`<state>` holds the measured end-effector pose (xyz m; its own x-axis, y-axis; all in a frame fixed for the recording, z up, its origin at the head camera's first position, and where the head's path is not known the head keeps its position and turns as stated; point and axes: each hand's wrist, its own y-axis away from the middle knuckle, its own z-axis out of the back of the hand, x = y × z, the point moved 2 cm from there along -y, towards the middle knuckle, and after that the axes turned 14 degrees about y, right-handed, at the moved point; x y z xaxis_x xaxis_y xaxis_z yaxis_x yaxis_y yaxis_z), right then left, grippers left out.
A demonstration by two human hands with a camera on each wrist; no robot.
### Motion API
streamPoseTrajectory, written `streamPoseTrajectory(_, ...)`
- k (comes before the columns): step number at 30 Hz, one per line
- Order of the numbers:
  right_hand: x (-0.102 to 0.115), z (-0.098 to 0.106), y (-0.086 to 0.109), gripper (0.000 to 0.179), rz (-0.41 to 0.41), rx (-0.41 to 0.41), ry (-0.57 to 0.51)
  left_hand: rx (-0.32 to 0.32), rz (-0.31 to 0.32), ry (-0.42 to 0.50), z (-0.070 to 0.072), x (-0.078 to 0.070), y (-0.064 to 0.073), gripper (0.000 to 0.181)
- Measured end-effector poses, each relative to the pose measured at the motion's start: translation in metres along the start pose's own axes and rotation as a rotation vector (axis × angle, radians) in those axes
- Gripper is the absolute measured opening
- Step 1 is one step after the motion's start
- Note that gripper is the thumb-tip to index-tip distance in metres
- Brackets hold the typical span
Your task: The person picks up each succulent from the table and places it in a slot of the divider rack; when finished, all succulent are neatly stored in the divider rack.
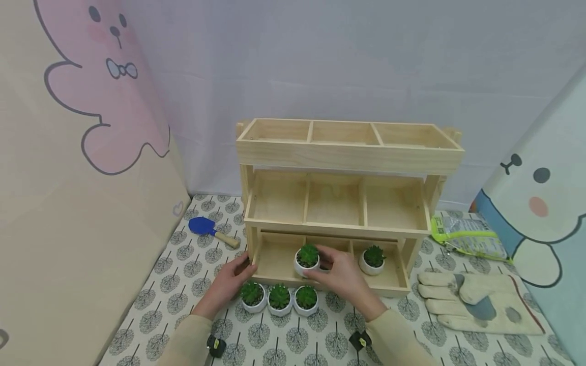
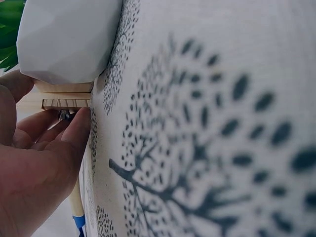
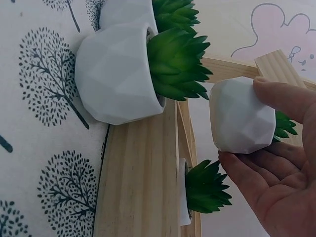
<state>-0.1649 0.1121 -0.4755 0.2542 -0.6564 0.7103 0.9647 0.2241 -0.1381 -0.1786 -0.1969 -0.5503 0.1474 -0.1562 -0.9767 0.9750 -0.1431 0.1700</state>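
My right hand (image 1: 343,274) holds a potted succulent (image 1: 307,258) by its white faceted pot, over the front of the wooden shelf's bottom tier (image 1: 276,259). In the right wrist view, thumb and fingers pinch that pot (image 3: 244,116) from both sides. My left hand (image 1: 231,282) grips the left front end of the bottom tier, thumb and fingers on either side of the board (image 2: 66,103). Another succulent (image 1: 373,259) stands in the right compartment. Three more succulents (image 1: 279,299) line up on the cloth before the shelf. My right hand partly hides the middle compartment.
The shelf's middle tier (image 1: 336,203) and top tier (image 1: 343,133) have three compartments each. A blue trowel (image 1: 212,231) lies left of the shelf. Work gloves (image 1: 480,302) and a clear bag with yellow-green trim (image 1: 471,236) lie to the right. Curtains enclose the table.
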Motion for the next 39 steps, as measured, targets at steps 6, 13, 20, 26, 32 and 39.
streamPoseTrajectory(6, 0.004, -0.005, -0.009, 0.064, 0.033, 0.021, 0.012, 0.007, -0.014, 0.004, -0.001, -0.003, 0.001, 0.07)
streamPoseTrajectory(13, 0.007, -0.014, -0.019, 0.068, 0.06, 0.017, 0.015, 0.002, -0.004, -0.002, -0.002, -0.002, 0.0, 0.07)
streamPoseTrajectory(20, 0.01, -0.024, -0.025, 0.072, 0.075, 0.014, 0.11, -0.003, -0.013, -0.015, -0.003, -0.002, 0.0, 0.069)
streamPoseTrajectory(26, 0.013, -0.033, -0.031, 0.072, 0.062, 0.06, 0.099, 0.0, -0.017, -0.011, -0.002, -0.002, -0.001, 0.069)
streamPoseTrajectory(32, 0.014, -0.04, -0.036, 0.075, 0.07, 0.075, 0.129, 0.001, -0.019, 0.002, -0.002, -0.001, -0.001, 0.069)
streamPoseTrajectory(39, 0.014, -0.048, -0.041, 0.074, 0.082, 0.08, 0.159, -0.008, -0.027, -0.008, -0.002, -0.001, -0.001, 0.068)
